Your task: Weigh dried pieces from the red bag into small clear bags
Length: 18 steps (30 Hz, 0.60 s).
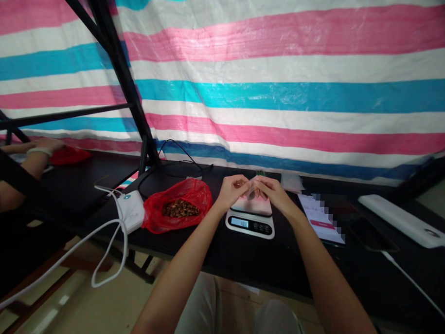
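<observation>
My left hand (233, 191) and my right hand (273, 192) are close together above a small white digital scale (250, 225). Fingers of both hands are closed on a small clear plastic bag (251, 188) between them; some brown pieces seem to show in it, but they are too small to make out. The scale's lit display looks like it reads 18.6. Left of the scale lies an open red plastic bag (203, 193) with a heap of small, brown, bean-like pieces (180, 209) in it.
A white box (133, 210) with white cables stands left of the red bag. To the right are a tablet (321, 219), a dark phone (373, 234) and a long white device (403, 219). Clear bags (292, 182) lie behind. A co-worker's hand (50, 144) is at far left, beyond black frame bars.
</observation>
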Motion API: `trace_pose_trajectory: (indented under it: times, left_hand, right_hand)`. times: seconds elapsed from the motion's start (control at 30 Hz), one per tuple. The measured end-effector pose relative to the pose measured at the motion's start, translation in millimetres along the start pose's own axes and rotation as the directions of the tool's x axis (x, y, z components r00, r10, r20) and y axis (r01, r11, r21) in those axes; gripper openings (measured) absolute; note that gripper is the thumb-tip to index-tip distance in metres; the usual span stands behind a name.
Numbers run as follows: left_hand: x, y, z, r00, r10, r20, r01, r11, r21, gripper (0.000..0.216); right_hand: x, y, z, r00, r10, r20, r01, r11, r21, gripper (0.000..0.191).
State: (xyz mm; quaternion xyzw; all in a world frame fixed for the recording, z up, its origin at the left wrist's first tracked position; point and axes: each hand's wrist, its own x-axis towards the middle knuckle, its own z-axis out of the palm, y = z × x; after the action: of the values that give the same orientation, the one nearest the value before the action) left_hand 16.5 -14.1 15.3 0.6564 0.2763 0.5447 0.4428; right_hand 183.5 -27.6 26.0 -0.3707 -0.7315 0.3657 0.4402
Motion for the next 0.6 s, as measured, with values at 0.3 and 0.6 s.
trace_pose_trajectory:
  times: [0.3, 0.6]
  left_hand:
    - [0, 4, -5, 0.997, 0.017, 0.08, -0.046, 0.922, 0.385, 0.025]
    - [-28, 18, -13, 0.989, 0.022, -0.147, 0.021, 0.959, 0.284, 0.037]
  right_hand:
    - [-5, -12, -3, 0.995, 0.04, -0.089, -0.037, 0.999, 0.027, 0.034]
    - [0, -8, 15, 0.921, -0.149, -0.361, 0.094, 0.982, -0.166, 0.037]
